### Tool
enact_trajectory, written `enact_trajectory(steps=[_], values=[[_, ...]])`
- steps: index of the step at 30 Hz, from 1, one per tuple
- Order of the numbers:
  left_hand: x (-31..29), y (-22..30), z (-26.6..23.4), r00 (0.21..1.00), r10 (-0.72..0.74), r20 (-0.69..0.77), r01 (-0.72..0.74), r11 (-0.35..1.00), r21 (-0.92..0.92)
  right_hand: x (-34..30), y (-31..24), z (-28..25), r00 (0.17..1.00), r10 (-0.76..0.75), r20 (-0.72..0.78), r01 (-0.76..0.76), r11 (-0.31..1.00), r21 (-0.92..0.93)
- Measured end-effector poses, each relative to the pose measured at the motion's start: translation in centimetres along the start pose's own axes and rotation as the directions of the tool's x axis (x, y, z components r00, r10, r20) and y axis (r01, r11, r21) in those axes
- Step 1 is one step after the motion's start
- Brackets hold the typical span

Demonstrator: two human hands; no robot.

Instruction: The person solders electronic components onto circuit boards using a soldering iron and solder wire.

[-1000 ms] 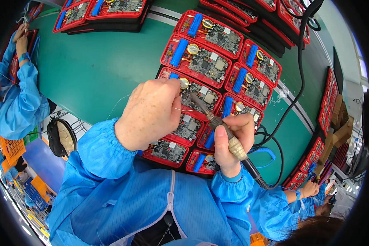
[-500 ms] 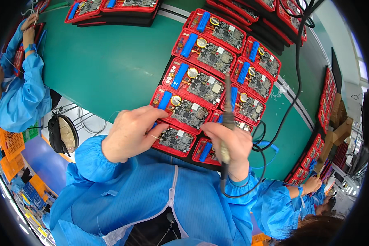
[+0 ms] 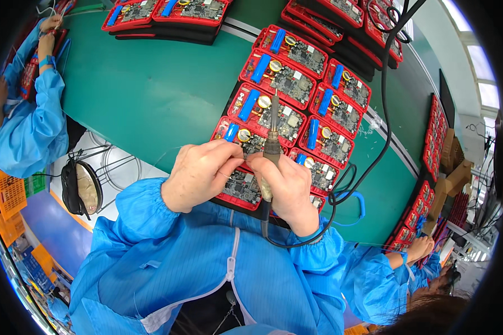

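Note:
My left hand (image 3: 194,176) is closed with finger and thumb pinched on a thin solder wire (image 3: 224,176), over the near rows of red cases. Gripped in my right hand (image 3: 292,190) is a soldering iron (image 3: 271,146), its metal tip pointing away from me. The fingers of both hands almost meet. Under and around them lie red cases (image 3: 241,85), each with a grey circuit board (image 3: 288,121), a blue cylindrical battery (image 3: 248,105) and a round coin cell (image 3: 264,102). My hands partly hide the nearest cases.
More red cases are stacked on black trays (image 3: 176,34) at the far left and far right of the green table (image 3: 145,95). The iron's black cable (image 3: 387,100) loops along the right. Co-workers in blue sleeves (image 3: 33,134) sit on both sides. A round stool (image 3: 86,187) stands at left.
My right hand has brought the soldering iron leftward, close to my left hand. My left hand has shifted slightly right, still pinching the wire. The whole view has moved a little.

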State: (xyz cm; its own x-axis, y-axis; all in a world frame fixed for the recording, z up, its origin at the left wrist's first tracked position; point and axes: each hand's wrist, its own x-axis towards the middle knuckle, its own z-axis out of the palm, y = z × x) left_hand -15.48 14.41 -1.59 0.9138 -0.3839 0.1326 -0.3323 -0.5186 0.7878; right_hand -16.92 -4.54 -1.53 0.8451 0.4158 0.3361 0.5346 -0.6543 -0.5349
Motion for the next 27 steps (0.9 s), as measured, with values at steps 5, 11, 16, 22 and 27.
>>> enact_trajectory(steps=[5,11,16,22,27], values=[[0.0,-0.1,-0.1,0.99,-0.139,-0.033,0.138,0.99,-0.024,-1.8,2.9,-4.3,0.979,0.144,-0.143,-0.165,0.975,-0.15],[-0.3,-0.3,0.3,0.991,-0.085,-0.101,0.085,0.996,-0.002,-5.7,5.8,-10.7,0.797,0.344,-0.496,-0.461,0.877,-0.133],[-0.2,-0.1,0.6,0.987,-0.079,-0.139,0.086,0.995,0.042,-5.8,2.6,-8.8,0.658,0.592,-0.465,-0.468,0.806,0.363],[0.0,0.2,0.6,0.98,-0.117,-0.164,0.125,0.991,0.04,-4.6,-1.2,-3.1,0.803,0.583,-0.123,-0.322,0.598,0.734],[0.0,0.1,0.8,0.983,-0.083,-0.166,0.097,0.992,0.077,-4.9,-0.7,-0.4,0.827,0.547,-0.126,-0.271,0.586,0.764]])
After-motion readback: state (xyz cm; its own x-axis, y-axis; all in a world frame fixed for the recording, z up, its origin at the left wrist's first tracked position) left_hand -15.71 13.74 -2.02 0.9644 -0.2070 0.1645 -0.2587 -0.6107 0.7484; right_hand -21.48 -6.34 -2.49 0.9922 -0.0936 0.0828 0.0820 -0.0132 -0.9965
